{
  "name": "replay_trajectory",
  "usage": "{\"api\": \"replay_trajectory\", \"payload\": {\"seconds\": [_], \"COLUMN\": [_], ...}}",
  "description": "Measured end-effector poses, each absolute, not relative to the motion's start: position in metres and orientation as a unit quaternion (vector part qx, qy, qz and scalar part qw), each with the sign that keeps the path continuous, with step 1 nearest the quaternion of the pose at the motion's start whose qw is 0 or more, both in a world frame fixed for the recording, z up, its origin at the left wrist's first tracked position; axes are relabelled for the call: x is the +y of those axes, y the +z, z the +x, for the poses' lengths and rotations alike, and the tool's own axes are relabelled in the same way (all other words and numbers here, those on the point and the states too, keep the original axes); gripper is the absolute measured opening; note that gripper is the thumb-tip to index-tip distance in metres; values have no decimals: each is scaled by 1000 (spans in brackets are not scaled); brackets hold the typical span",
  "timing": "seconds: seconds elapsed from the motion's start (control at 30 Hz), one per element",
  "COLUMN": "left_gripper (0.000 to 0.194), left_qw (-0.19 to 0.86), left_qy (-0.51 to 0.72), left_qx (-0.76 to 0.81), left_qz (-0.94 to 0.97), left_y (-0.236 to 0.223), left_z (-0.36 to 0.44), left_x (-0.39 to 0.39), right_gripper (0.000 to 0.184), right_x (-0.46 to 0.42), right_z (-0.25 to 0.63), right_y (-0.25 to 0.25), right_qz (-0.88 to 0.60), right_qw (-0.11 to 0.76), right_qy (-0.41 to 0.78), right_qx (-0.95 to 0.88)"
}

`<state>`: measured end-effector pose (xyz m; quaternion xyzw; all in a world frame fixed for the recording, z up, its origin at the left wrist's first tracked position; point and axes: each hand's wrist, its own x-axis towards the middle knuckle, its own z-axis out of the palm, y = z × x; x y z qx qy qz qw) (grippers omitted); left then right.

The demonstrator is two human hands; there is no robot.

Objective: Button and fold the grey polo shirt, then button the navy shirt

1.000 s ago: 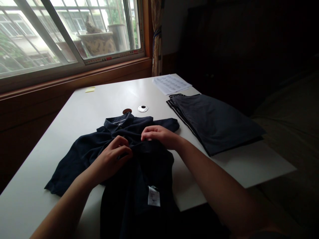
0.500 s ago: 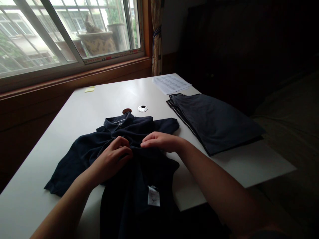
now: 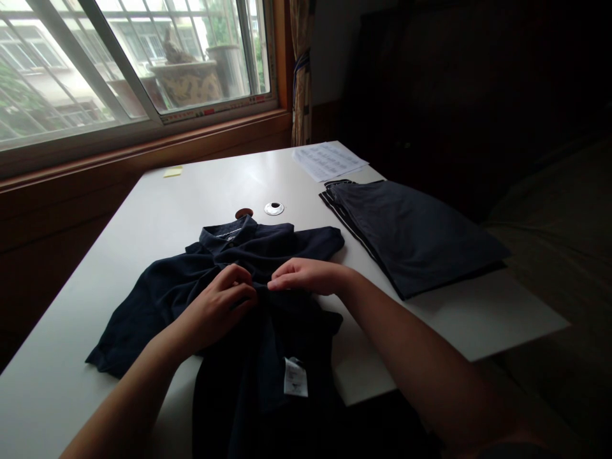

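Observation:
A dark navy collared shirt [image 3: 157, 287] lies rumpled on the white table, its collar pointing away from me and its lower part hanging toward me over the near edge. My left hand [image 3: 222, 306] pinches the cloth at the front, below the collar, with fingers curled. Just to its right, my right hand [image 3: 306, 275] also grips the shirt front between thumb and bent fingers. The fingertips of both hands nearly meet, and what exactly lies between them is hard to see. A white care label [image 3: 295, 377] shows on the inside-out lower cloth.
Folded dark trousers [image 3: 415, 236] lie on the right of the white table [image 3: 119, 223]. Behind them are printed papers [image 3: 329, 160]. A round metal-rimmed hole [image 3: 274, 208], a brown disc [image 3: 243, 213] and a yellow sticky note [image 3: 173, 171] are farther back. A barred window [image 3: 182, 57] stands beyond.
Both hands have shifted slightly toward each other and a little downward, still on the shirt front. The shirt otherwise lies almost the same.

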<state>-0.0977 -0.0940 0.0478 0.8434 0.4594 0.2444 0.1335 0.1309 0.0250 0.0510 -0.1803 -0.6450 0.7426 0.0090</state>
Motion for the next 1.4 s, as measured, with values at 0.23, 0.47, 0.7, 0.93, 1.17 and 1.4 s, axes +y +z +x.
{"api": "replay_trajectory", "payload": {"seconds": [0.23, 0.47, 0.7, 0.93, 1.17, 1.4], "left_gripper": [13, 12, 12, 12, 12, 11], "left_qw": [126, 123, 117, 117, 116, 113], "left_qy": [241, 241, 239, 232, 237, 244], "left_qx": [459, 457, 456, 455, 451, 448], "left_qz": [846, 847, 849, 852, 853, 853], "left_y": [47, 48, 47, 47, 47, 47], "left_z": [-99, -97, -98, -98, -97, -99], "left_x": [-94, -93, -94, -94, -93, -93], "right_gripper": [43, 35, 36, 36, 25, 20], "right_x": [26, 26, 30, 30, 31, 31], "right_z": [130, 129, 131, 130, 129, 130], "right_y": [50, 50, 48, 47, 46, 47], "right_qz": [-190, -196, -204, -181, -180, -175], "right_qw": [-1, 0, 23, 17, 24, 46], "right_qy": [737, 738, 707, 702, 703, 711], "right_qx": [-649, -646, -676, -689, -687, -680]}}
